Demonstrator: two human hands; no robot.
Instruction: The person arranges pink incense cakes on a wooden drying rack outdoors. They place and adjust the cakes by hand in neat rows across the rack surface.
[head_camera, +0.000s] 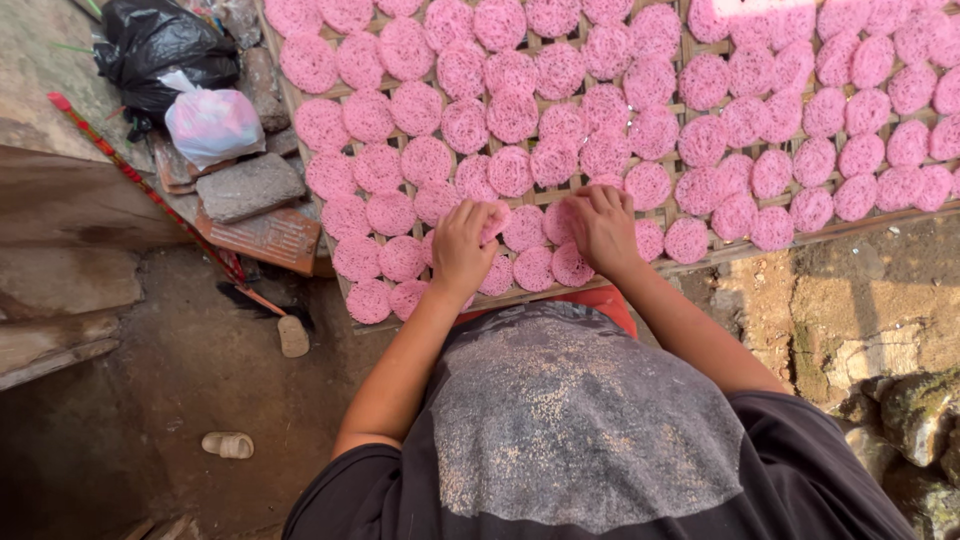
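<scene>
While both hands rest on the bamboo rack (300, 110), the left hand (462, 250) curls its fingers around one pink round cracker (494, 222). Just beside it, the right hand (603, 228) lies flat, fingers spread, on more pink crackers (572, 265) near the rack's front edge.

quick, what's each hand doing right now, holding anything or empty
Left hand: fingers curled on a pink disc at the near edge of the bamboo rack.
Right hand: lying flat on the discs; a grip cannot be told.
</scene>
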